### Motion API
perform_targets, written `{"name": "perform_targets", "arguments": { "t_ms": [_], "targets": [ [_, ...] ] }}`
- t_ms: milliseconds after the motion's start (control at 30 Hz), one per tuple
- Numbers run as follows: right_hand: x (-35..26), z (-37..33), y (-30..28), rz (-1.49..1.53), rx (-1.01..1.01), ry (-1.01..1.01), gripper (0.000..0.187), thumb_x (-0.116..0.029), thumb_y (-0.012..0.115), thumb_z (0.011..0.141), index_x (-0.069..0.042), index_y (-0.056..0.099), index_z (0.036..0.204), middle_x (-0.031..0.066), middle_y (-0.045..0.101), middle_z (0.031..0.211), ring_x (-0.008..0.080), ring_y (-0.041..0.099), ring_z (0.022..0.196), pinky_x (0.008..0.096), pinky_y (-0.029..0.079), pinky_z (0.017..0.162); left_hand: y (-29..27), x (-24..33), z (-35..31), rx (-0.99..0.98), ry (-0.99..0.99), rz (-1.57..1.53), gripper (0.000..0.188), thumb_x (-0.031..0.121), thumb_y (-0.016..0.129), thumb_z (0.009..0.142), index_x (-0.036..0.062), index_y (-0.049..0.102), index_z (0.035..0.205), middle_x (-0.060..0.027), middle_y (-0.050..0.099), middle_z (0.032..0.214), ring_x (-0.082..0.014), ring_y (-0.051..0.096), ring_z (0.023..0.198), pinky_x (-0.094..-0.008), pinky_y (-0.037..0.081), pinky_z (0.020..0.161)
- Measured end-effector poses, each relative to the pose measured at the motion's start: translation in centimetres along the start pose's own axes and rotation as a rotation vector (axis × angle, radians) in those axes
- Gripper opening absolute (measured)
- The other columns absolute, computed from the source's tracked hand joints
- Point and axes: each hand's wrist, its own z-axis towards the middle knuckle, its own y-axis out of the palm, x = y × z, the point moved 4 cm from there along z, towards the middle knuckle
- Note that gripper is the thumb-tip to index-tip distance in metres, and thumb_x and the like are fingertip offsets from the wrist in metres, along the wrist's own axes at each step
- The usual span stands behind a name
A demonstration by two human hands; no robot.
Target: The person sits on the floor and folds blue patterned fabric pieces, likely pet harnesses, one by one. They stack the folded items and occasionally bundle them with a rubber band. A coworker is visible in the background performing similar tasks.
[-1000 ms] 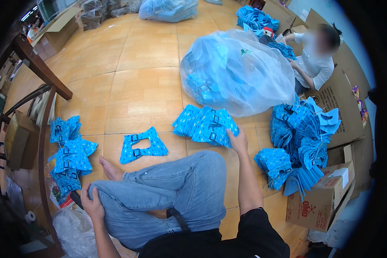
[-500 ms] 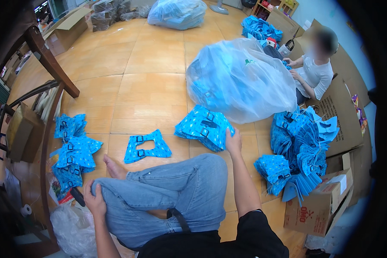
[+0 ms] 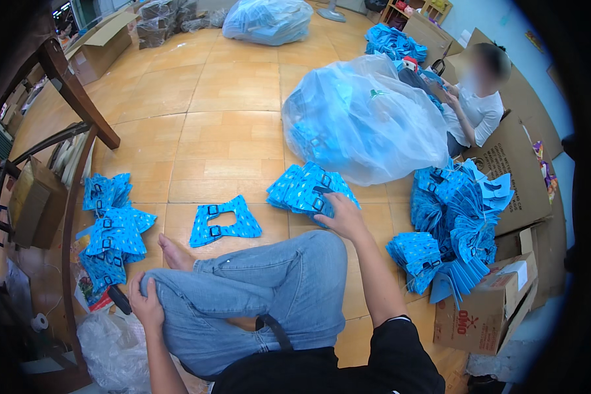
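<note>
My right hand (image 3: 343, 215) lies over the near right part of a stack of flat blue patterned pieces (image 3: 292, 187) with black buckle shapes printed on them. Its fingers are spread apart on the top piece, the thumb towards the near edge. To the left of the stack, a similar blue piece with a cut-out middle (image 3: 240, 220) rests flat on the floor. My left hand (image 3: 144, 302) rests on my bent knee, holding nothing, its fingers laid along the jeans.
More blue stacks stand at the left (image 3: 115, 233) and in a large pile at the right (image 3: 453, 217), beside a cardboard box (image 3: 473, 325). A big translucent bag of blue pieces (image 3: 368, 118) sits ahead. A co-worker in white (image 3: 479, 108) sits beyond it.
My right hand has shifted left from the stack's right edge onto its top. The stack's pieces look more fanned. The co-worker's hands have risen with a blue piece.
</note>
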Motion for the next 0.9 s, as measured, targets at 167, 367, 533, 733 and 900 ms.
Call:
{"name": "perform_targets", "arguments": {
  "t_ms": [167,367,533,733,900],
  "targets": [
    [-0.5,1.4,0.9,-0.098,-0.023,-0.031,0.06,-0.032,0.079,0.075,-0.007,0.058,0.125,0.0122,0.062,0.112,0.0328,0.06,0.105,0.044,0.048,0.087,-0.2,0.3,-0.1,0.015,-0.016,-0.014,0.029,0.017,0.064,0.089,-0.0026,0.064,0.111,-0.017,0.065,0.113,-0.0317,0.061,0.108,-0.0376,0.045,0.096],
    [-0.9,2.5,0.1,-0.029,0.014,-0.018,0.052,-0.027,0.078,0.077,-0.009,0.059,0.122,0.0125,0.063,0.108,0.0325,0.061,0.101,0.0445,0.049,0.084,-0.3,0.5,-0.1,0.011,0.002,-0.034,0.029,0.016,0.064,0.089,-0.0029,0.064,0.111,-0.0177,0.065,0.113,-0.032,0.061,0.107,-0.0371,0.045,0.096],
    [-2.1,3.1,-0.9,-0.105,0.046,-0.083,0.05,-0.024,0.078,0.076,-0.008,0.06,0.12,0.014,0.063,0.107,0.0336,0.061,0.101,0.0452,0.049,0.083,-0.3,0.4,-0.1,0.003,0.007,-0.046,0.029,0.016,0.065,0.089,-0.0032,0.064,0.111,-0.0185,0.065,0.112,-0.0322,0.061,0.107,-0.0375,0.045,0.096],
    [-2.7,3.1,-0.5,-0.06,0.039,0.062,0.049,-0.02,0.077,0.076,-0.007,0.061,0.12,0.0147,0.062,0.11,0.0344,0.061,0.102,0.0439,0.049,0.085,-0.1,0.5,0.0,0.02,0.003,-0.07,0.029,0.017,0.066,0.088,-0.0021,0.065,0.11,-0.0181,0.065,0.112,-0.0327,0.061,0.107,-0.0378,0.045,0.096],
    [-7.2,1.3,-0.8,0.064,0.139,-0.064,0.049,-0.019,0.076,0.078,-0.005,0.06,0.122,0.0156,0.061,0.112,0.0349,0.06,0.102,0.0437,0.049,0.086,-0.4,0.4,-0.1,0.028,0.014,-0.018,0.028,0.017,0.067,0.087,-0.0007,0.066,0.109,-0.0165,0.066,0.113,-0.0325,0.061,0.108,-0.038,0.045,0.096]
  ]
}}
